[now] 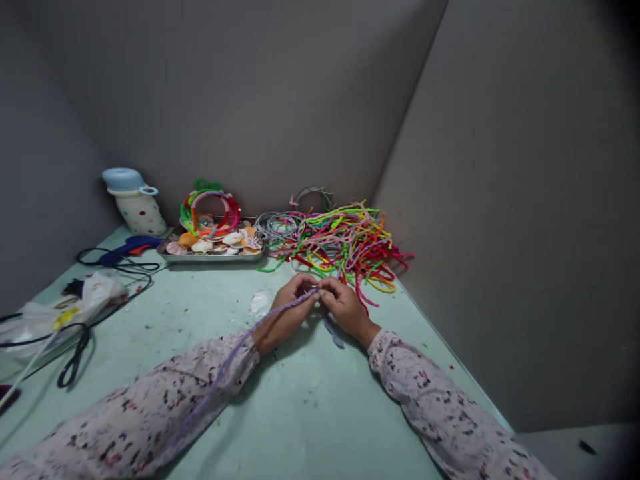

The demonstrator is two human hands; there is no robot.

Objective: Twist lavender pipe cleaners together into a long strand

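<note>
The grip is a closed, two-handed pinch: the left hand (289, 312) and right hand (346, 305) meet fingertip to fingertip on a fuzzy purple strand (273, 313). The pale green counter (310, 413) spreads beneath them. Across it, the left sleeve (125, 413) slants in from the near left and the right sleeve (440, 400) from the near right, so the forearms form a wedge with the hands at its far tip, fingers curled inward. Just beyond them, on the far right, lies a loose pile of coloured strands (350, 237); left of that is a metal tray (215, 259) of shells, and farther left a tilted bottle (143, 212).

The purple strand runs from the pinch back along the left forearm. A short greyish-lavender piece (334, 333) hangs below the right hand; whether it belongs to the same strand I cannot tell.

The step in hand looks like fine fingertip work, perhaps twisting or joining, at one spot on the strand. Any further move there seems to call for one hand steadying while the other turns, with light pressure.
</note>
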